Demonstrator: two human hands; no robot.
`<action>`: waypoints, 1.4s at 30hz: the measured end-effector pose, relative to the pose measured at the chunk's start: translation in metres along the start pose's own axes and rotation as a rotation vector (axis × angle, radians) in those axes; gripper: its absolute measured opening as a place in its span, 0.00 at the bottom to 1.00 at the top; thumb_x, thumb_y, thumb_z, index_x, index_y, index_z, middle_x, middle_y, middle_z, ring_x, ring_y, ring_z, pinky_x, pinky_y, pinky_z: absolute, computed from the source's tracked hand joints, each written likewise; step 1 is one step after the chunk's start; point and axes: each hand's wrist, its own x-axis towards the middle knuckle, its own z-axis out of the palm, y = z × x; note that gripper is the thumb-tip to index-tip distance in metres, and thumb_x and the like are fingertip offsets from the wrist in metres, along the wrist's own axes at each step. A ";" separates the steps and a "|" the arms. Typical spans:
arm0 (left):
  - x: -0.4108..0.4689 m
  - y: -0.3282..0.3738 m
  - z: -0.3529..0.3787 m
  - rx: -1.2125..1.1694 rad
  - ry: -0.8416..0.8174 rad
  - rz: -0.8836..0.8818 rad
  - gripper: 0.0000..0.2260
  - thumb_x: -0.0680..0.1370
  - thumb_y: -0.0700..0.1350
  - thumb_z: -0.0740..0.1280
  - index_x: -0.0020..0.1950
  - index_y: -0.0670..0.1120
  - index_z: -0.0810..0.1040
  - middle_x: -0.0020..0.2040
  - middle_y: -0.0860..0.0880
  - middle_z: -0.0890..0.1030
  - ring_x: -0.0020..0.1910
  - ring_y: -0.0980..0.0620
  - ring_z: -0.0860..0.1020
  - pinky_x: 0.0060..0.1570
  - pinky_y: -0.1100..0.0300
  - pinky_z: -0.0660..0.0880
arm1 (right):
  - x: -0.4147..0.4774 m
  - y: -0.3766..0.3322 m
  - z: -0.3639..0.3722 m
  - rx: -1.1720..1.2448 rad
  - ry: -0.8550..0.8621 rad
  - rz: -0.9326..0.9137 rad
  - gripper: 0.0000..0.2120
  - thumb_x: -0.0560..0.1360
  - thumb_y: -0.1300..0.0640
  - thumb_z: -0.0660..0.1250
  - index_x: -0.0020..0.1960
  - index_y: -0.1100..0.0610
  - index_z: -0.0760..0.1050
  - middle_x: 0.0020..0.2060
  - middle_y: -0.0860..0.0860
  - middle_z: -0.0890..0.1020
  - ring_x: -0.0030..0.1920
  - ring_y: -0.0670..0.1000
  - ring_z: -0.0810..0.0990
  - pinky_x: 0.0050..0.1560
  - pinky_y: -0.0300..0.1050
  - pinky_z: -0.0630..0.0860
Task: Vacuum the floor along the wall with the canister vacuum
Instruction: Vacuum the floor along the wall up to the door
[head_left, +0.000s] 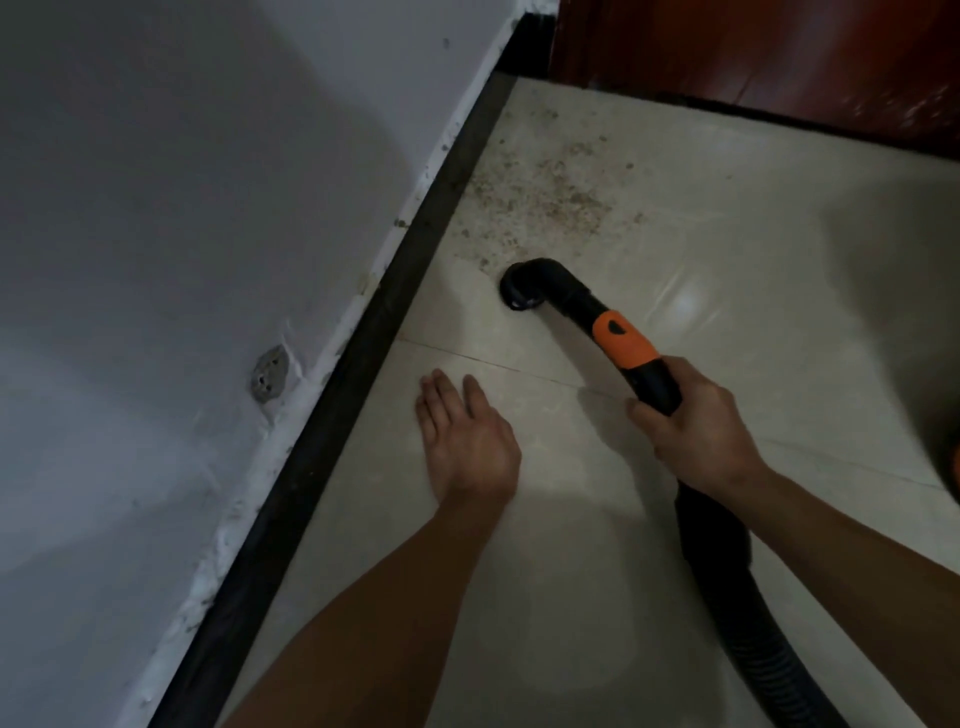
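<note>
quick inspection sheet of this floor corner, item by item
surface: pale floor tiles, with a patch of grit near the corner
job's things: black and orange hose handle; its nozzle is mouth-down at the grit's near edge
clutter: nothing seen
hands: left hand palm down, fingers straight, holding nothing; right hand grips the hose handle
cables: nothing seen; ribbed hose runs to the lower right
surroundings: grey wall with a chipped spot, dark baseboard, reddish wooden panel at the far end

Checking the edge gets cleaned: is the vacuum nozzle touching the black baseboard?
Apart. The head view shows a strip of pale floor between the nozzle and the baseboard, with the right hand gripping the handle.
</note>
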 end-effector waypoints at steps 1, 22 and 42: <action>0.000 0.000 0.000 -0.007 0.012 -0.001 0.25 0.80 0.48 0.50 0.76 0.40 0.62 0.76 0.33 0.58 0.76 0.36 0.55 0.75 0.44 0.48 | 0.005 0.000 0.000 -0.009 0.018 0.011 0.21 0.72 0.54 0.71 0.63 0.54 0.74 0.41 0.56 0.81 0.38 0.59 0.81 0.41 0.53 0.80; 0.002 0.000 0.000 -0.032 0.011 -0.025 0.25 0.80 0.50 0.51 0.74 0.40 0.65 0.75 0.33 0.60 0.76 0.37 0.57 0.74 0.42 0.52 | 0.114 -0.046 0.037 0.040 -0.071 -0.072 0.19 0.73 0.56 0.69 0.62 0.58 0.72 0.42 0.61 0.81 0.40 0.62 0.81 0.42 0.56 0.80; 0.004 0.001 -0.013 -0.043 -0.069 -0.063 0.26 0.81 0.51 0.48 0.77 0.43 0.60 0.78 0.37 0.54 0.78 0.42 0.50 0.76 0.50 0.46 | 0.018 0.039 -0.044 0.047 -0.189 0.150 0.13 0.71 0.58 0.71 0.54 0.55 0.75 0.36 0.53 0.79 0.35 0.53 0.79 0.33 0.43 0.73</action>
